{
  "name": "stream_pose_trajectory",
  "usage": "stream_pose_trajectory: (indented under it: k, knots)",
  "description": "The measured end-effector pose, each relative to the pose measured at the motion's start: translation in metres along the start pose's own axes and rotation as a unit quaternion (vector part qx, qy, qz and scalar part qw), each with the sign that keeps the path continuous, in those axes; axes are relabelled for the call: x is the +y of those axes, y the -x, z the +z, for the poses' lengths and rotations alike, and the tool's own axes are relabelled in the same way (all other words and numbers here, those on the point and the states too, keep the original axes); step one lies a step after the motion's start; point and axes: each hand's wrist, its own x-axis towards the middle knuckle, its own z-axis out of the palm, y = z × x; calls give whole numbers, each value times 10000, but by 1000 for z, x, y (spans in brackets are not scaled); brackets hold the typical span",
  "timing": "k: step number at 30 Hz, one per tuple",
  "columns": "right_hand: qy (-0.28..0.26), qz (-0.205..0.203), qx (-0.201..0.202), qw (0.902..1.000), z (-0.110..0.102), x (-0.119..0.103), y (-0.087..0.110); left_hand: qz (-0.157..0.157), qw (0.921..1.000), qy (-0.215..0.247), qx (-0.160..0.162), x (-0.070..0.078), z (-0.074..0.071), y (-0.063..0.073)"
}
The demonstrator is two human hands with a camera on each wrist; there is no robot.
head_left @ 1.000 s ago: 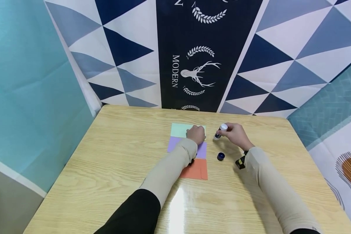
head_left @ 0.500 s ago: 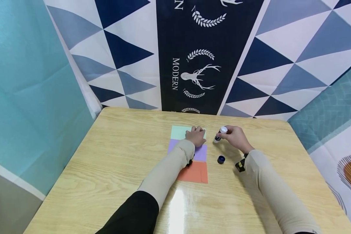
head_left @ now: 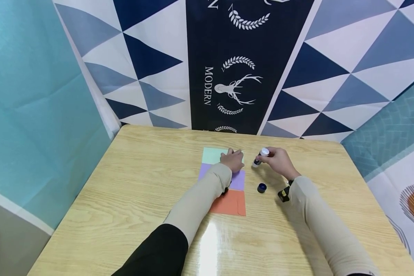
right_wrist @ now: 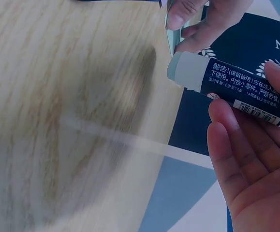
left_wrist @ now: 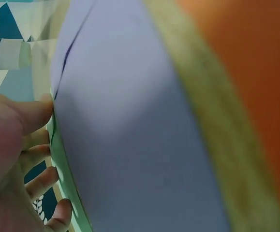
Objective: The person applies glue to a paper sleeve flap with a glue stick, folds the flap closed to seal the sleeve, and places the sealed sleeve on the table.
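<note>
My left hand (head_left: 232, 160) rests on the green paper envelope (head_left: 212, 155), fingers spread, thumb at the edge of the purple envelope (head_left: 239, 180). In the left wrist view the thumb (left_wrist: 36, 113) touches the edge beside the purple flap, and the fingers lie along the green edge. My right hand (head_left: 278, 161) holds a glue stick (head_left: 257, 161), white with a dark label, between thumb and fingers. Its uncapped pale end (right_wrist: 181, 67) points down toward the table near the envelopes, apart from them. An orange envelope (head_left: 229, 203) lies nearest me, partly under my left forearm.
A dark blue cap (head_left: 262, 188) stands on the wooden table (head_left: 141, 184), right of the envelopes. Black wrist gear (head_left: 283, 194) hangs at my right wrist. A patterned cloth backdrop (head_left: 227, 92) rises behind the table's far edge.
My left hand's fingers have spread out from a more bunched pose on the green envelope. The right hand and glue stick have stayed nearly still.
</note>
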Motion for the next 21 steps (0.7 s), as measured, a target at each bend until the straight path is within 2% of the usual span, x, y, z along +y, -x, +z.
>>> stream_pose_trajectory:
  k: [9, 12, 21]
  knots:
    - [-96, -1, 18, 10000, 0, -3, 2, -167, 9972, 429, 598, 4, 0, 5]
    - [-206, -58, 81, 9997, 1, -3, 2, -215, 9964, 418, 699, 6, 1, 6]
    - [-283, -79, 32, 9996, 1, -3, 4, 25, 9980, 271, 566, 4, -2, 11]
